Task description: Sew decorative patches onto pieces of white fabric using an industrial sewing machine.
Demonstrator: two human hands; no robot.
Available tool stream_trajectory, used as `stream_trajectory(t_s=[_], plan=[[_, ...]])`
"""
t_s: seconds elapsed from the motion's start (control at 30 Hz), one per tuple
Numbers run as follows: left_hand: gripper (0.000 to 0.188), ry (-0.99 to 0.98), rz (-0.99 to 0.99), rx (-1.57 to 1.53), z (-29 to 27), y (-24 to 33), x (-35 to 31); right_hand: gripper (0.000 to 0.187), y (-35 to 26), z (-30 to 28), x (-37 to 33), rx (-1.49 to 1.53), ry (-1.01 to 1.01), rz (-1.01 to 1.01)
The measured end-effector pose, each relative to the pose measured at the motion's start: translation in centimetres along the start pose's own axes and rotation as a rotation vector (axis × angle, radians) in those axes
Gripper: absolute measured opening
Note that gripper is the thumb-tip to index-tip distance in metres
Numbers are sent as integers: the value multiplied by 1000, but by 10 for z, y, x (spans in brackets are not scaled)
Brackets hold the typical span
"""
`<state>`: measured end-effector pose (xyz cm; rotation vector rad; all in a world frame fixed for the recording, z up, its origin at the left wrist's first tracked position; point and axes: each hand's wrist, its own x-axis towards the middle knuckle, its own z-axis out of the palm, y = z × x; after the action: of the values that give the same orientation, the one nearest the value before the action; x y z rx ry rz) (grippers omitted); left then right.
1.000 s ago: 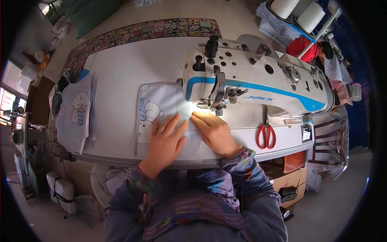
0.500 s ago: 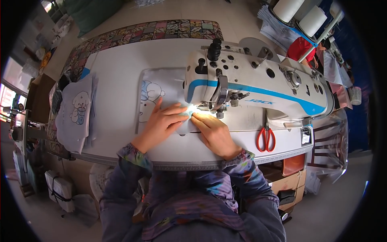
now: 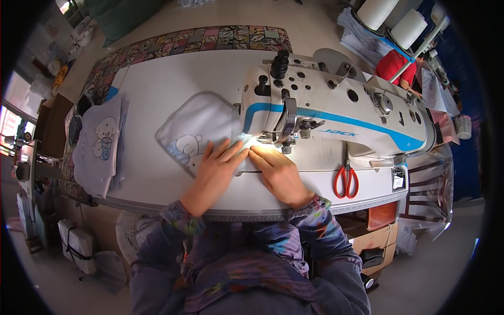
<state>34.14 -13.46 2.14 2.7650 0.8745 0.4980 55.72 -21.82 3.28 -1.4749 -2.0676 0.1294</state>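
A pale grey-white fabric piece [image 3: 209, 116] with rounded corners and a printed cartoon animal lies turned at a slant on the sewing table. One corner of it reaches the lit needle area of a white and blue sewing machine [image 3: 325, 118]. My left hand [image 3: 220, 167] rests flat on the fabric, fingers stretched toward the needle. Close beside the presser foot, the fingertips of my right hand [image 3: 279, 172] are closed on the fabric's edge. The bit of cloth between the two hands is partly hidden by my fingers.
Red-handled scissors [image 3: 347, 175] lie right of my right hand. A stack of printed fabric pieces [image 3: 97, 142] sits at the table's left end. Thread cones [image 3: 409, 29] stand at the far right, near a person in red [image 3: 391, 68]. A patchwork cloth [image 3: 210, 39] runs behind the table.
The fabric has swung round from nearly square to a slant, its far end shifting left. My left hand has slid slightly right with it; my right hand stays almost in place.
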Motion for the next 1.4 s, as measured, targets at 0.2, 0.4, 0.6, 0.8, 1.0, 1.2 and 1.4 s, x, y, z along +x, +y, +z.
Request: stream_trajectory(t_s=[0.2,0.4,0.6,0.8,1.0,1.2,1.4], plan=[[44,20,-70,-7,0,44,-24,57,2,3,-1,29,24,-5],[37,55,-65,-298,1,33,-31,54,5,3,-3,66,94,-14],[37,19,9,-329,0,7,-8,35,-1,-8,-3,172,134,117],[42,46,49,-330,3,-7,17,24,1,-6,-6,166,194,120],[38,63,71,-324,6,-20,44,25,4,-7,-8,177,205,126],[29,142,-63,-471,3,-49,40,21,1,-4,-1,208,176,124],[19,774,-540,410,-65,-146,-18,21,2,-13,-10,235,172,152]])
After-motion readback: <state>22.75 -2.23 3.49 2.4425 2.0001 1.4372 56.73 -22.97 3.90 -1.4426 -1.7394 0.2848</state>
